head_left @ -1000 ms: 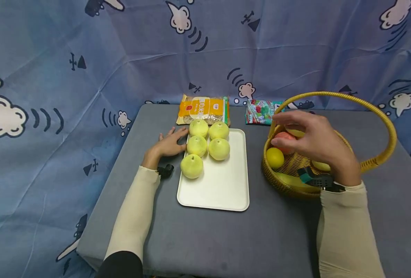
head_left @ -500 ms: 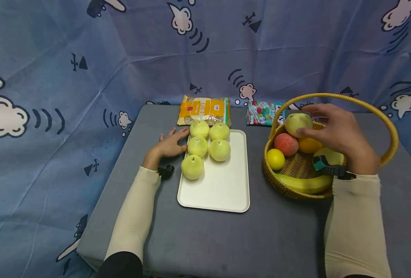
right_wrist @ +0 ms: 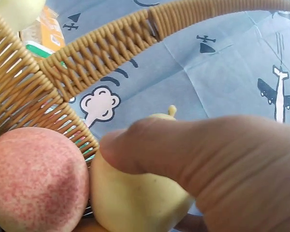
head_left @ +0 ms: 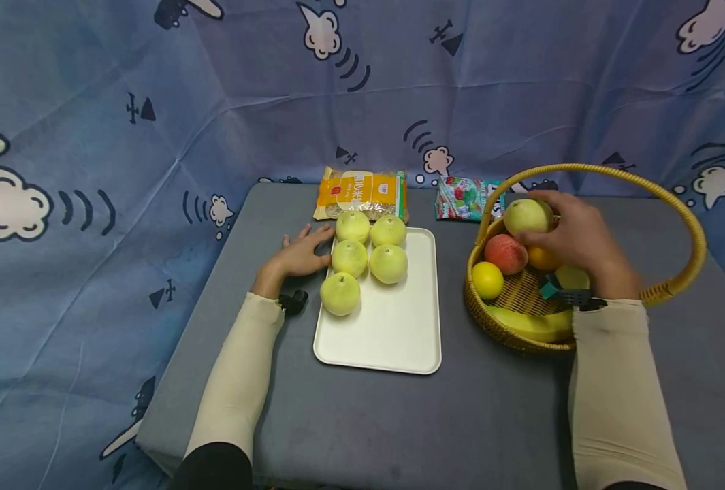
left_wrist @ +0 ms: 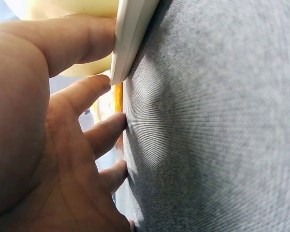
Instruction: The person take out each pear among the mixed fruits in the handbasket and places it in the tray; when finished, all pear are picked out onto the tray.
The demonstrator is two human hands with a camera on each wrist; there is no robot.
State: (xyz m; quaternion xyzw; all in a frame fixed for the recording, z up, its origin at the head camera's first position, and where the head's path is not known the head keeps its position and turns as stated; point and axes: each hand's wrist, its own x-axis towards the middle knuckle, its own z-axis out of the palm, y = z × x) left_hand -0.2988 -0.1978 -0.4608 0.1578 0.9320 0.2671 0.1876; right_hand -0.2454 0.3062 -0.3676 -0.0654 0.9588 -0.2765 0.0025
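Observation:
In the head view my right hand (head_left: 579,235) grips a pale yellow-green pear (head_left: 528,216) at the back of the wicker basket (head_left: 474,299). The right wrist view shows the thumb across the pear (right_wrist: 135,193), just below its short stem. A reddish peach (right_wrist: 38,181) sits right beside it. My left hand (head_left: 301,255) rests at the left edge of a white tray (head_left: 393,327), fingers spread. In the left wrist view the thumb and a fingertip touch the tray's rim (left_wrist: 130,38). Several round pale green fruits (head_left: 389,264) stand on the tray's left and back part.
Also in the basket are a lemon (head_left: 487,280), an orange (head_left: 542,258), and a banana (head_left: 530,324). The tall handle (head_left: 693,231) arches over it. Behind the tray lies an orange grain bag (head_left: 362,194), with a teal-and-red packet (head_left: 463,197) farther right.
My right hand first hovered over the basket, swung right, then came back left onto the pear, its fingers now closer round it. The left hand and tray have stayed put.

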